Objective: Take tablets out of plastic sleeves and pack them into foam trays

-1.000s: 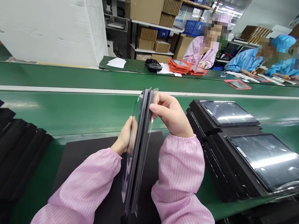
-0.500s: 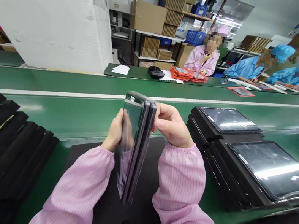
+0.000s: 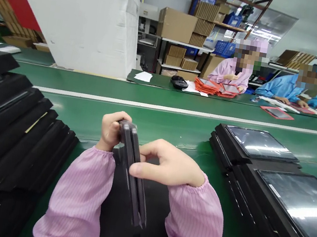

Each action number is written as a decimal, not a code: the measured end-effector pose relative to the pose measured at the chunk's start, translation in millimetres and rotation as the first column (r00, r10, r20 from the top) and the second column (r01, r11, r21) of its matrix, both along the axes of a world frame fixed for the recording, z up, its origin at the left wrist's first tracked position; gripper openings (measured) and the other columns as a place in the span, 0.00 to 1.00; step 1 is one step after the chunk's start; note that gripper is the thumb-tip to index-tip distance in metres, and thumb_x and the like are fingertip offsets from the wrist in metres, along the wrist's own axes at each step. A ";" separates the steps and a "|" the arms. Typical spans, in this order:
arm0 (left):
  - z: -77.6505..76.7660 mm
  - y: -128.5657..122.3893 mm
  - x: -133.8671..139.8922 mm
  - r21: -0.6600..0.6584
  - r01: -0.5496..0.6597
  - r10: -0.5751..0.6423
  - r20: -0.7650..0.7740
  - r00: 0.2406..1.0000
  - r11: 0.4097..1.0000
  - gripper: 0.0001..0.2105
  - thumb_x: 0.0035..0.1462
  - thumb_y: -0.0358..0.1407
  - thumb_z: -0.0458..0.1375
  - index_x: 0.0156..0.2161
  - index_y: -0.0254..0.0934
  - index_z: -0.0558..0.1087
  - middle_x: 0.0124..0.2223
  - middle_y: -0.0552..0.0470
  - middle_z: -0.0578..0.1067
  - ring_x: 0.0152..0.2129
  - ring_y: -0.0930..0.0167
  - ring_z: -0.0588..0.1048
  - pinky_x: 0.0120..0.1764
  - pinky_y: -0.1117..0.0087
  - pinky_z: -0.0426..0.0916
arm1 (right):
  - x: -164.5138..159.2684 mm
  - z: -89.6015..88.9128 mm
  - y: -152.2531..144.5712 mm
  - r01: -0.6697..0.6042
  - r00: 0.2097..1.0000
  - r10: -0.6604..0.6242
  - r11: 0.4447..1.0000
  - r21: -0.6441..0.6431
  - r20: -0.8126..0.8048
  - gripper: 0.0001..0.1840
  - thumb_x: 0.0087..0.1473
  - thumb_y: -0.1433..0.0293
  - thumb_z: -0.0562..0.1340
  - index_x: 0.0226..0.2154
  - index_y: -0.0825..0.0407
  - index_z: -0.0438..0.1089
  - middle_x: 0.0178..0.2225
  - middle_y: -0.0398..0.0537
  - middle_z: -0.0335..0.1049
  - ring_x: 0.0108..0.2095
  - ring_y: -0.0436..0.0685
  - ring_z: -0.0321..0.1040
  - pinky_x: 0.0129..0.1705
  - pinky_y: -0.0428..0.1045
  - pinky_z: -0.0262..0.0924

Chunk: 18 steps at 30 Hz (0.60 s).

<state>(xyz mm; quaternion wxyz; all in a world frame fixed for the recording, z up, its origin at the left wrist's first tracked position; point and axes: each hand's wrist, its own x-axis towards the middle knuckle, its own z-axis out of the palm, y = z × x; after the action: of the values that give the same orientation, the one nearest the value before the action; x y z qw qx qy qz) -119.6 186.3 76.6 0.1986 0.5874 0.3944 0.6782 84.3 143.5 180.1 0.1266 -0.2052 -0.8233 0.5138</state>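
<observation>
Two dark tablets [image 3: 133, 171], pressed face to face, stand on edge and lean a little in front of me. My left hand [image 3: 113, 129] is closed round their far upper corner. My right hand [image 3: 168, 164] bends over the right side, its thumb on the near edge and its other fingers partly hidden behind the tablets. Below them lies a black sheet or board [image 3: 157, 212] on the green bench. Which way the screens face cannot be made out now, as I see mostly the edges.
Black folded sleeves [image 3: 34, 141] are stacked at the left. To the right, tablets with glossy screens [image 3: 300, 200] lie on black stacks. Beyond the green belt [image 3: 157, 122], a person in pink [image 3: 231, 70] sits behind red-cased tablets [image 3: 207, 87]; people in blue [image 3: 283, 85] work farther right.
The tablets have turned and come lower, now showing edges instead of a glossy face. My left hand has shifted to the top corner, and my right hand has come down along the side.
</observation>
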 end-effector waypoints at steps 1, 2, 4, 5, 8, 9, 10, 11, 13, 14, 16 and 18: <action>0.8 -0.9 1.7 0.029 0.005 -0.005 -0.015 1.000 1.000 0.30 0.47 0.67 0.49 0.22 0.40 0.71 0.21 0.50 0.69 0.19 0.68 0.64 0.24 0.64 0.57 | -1.2 0.4 -1.9 0.037 0.999 -0.038 0.999 0.035 0.039 0.27 0.51 0.51 0.65 0.18 0.53 0.56 0.21 0.37 0.53 0.24 0.47 0.50 0.27 0.46 0.45; 1.2 -0.8 4.0 0.056 0.016 -0.015 -0.022 1.000 0.998 0.30 0.49 0.66 0.49 0.23 0.40 0.71 0.21 0.50 0.69 0.19 0.68 0.64 0.25 0.64 0.57 | -2.4 0.2 -2.9 0.068 0.996 -0.071 0.996 0.057 0.054 0.27 0.51 0.52 0.65 0.18 0.53 0.56 0.21 0.36 0.51 0.24 0.47 0.49 0.26 0.46 0.44; 1.9 1.9 9.4 0.090 0.043 -0.044 0.007 0.999 0.995 0.30 0.53 0.65 0.47 0.25 0.40 0.72 0.22 0.51 0.69 0.19 0.68 0.65 0.26 0.65 0.58 | -5.2 -2.0 -1.8 0.123 0.992 -0.124 0.990 0.066 0.014 0.27 0.52 0.52 0.64 0.18 0.52 0.55 0.20 0.36 0.47 0.23 0.46 0.46 0.25 0.46 0.42; 2.5 4.0 12.0 0.082 0.058 -0.061 0.039 0.997 0.995 0.30 0.54 0.64 0.46 0.25 0.40 0.72 0.23 0.51 0.69 0.20 0.69 0.65 0.26 0.66 0.58 | -6.9 -4.1 0.2 0.155 0.988 -0.153 0.986 0.065 -0.026 0.27 0.54 0.52 0.63 0.18 0.52 0.54 0.20 0.36 0.46 0.23 0.46 0.45 0.24 0.46 0.41; 5.4 10.5 17.7 -0.021 0.078 -0.074 0.146 0.987 0.997 0.30 0.53 0.65 0.47 0.26 0.39 0.71 0.24 0.52 0.68 0.22 0.69 0.65 0.28 0.67 0.60 | -12.3 -12.6 10.4 0.248 0.954 -0.231 0.967 0.068 -0.190 0.25 0.60 0.53 0.57 0.20 0.52 0.55 0.20 0.36 0.48 0.22 0.47 0.47 0.24 0.46 0.44; 6.1 12.2 18.4 -0.053 0.068 -0.059 0.165 0.985 0.996 0.30 0.53 0.65 0.47 0.26 0.39 0.71 0.25 0.52 0.68 0.22 0.70 0.65 0.28 0.67 0.61 | -13.8 -15.5 14.5 0.260 0.940 -0.236 0.963 0.067 -0.247 0.25 0.62 0.54 0.55 0.21 0.52 0.56 0.21 0.37 0.51 0.23 0.47 0.49 0.26 0.46 0.46; 6.5 13.5 18.6 -0.070 0.053 -0.040 0.173 0.984 0.996 0.30 0.53 0.66 0.48 0.26 0.39 0.71 0.25 0.52 0.68 0.22 0.70 0.65 0.29 0.68 0.62 | -14.8 -18.2 18.6 0.260 0.927 -0.231 0.964 0.063 -0.296 0.25 0.63 0.54 0.53 0.21 0.52 0.58 0.21 0.38 0.54 0.24 0.47 0.52 0.27 0.46 0.49; 6.5 14.6 18.2 -0.072 0.036 -0.023 0.173 0.985 0.997 0.29 0.53 0.65 0.48 0.27 0.39 0.71 0.26 0.52 0.69 0.23 0.70 0.66 0.30 0.68 0.63 | -15.3 -20.3 22.5 0.252 0.916 -0.219 0.966 0.056 -0.335 0.24 0.64 0.54 0.52 0.22 0.52 0.58 0.22 0.39 0.56 0.24 0.48 0.54 0.29 0.46 0.51; 5.4 15.9 16.5 -0.050 0.014 -0.006 0.147 0.989 0.999 0.28 0.54 0.64 0.48 0.28 0.39 0.70 0.26 0.52 0.69 0.23 0.70 0.66 0.30 0.69 0.63 | -14.4 -23.2 28.6 0.240 0.898 -0.203 0.970 0.048 -0.390 0.24 0.64 0.55 0.52 0.22 0.52 0.58 0.22 0.39 0.57 0.25 0.48 0.55 0.30 0.46 0.53; 4.5 16.3 15.4 -0.037 0.004 0.001 0.125 0.992 0.999 0.28 0.55 0.63 0.48 0.28 0.39 0.69 0.26 0.52 0.69 0.24 0.70 0.66 0.30 0.69 0.63 | -13.1 -24.0 30.8 0.243 0.891 -0.204 0.969 0.046 -0.405 0.23 0.64 0.56 0.53 0.22 0.52 0.58 0.22 0.39 0.57 0.25 0.48 0.55 0.31 0.46 0.53; 2.7 16.7 13.9 -0.016 -0.027 0.028 0.078 0.997 1.000 0.27 0.57 0.62 0.47 0.27 0.39 0.68 0.25 0.53 0.67 0.23 0.70 0.65 0.29 0.69 0.62 | -9.5 -24.4 33.6 0.253 0.884 -0.216 0.967 0.037 -0.414 0.23 0.64 0.56 0.54 0.22 0.52 0.58 0.23 0.39 0.56 0.26 0.48 0.55 0.30 0.46 0.53; 1.5 17.1 13.2 -0.004 -0.058 0.059 0.038 0.998 0.998 0.26 0.58 0.61 0.47 0.26 0.39 0.67 0.25 0.53 0.66 0.23 0.70 0.64 0.28 0.69 0.61 | -5.1 -23.9 35.5 0.252 0.885 -0.224 0.968 0.017 -0.409 0.22 0.64 0.57 0.54 0.23 0.52 0.58 0.23 0.39 0.55 0.25 0.48 0.54 0.30 0.46 0.53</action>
<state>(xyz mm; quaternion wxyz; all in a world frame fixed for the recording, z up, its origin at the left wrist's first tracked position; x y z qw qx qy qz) -106.4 203.4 78.1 0.1870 0.5621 0.4085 0.6944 79.2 179.0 156.2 0.3627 -0.1897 -0.7652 0.4968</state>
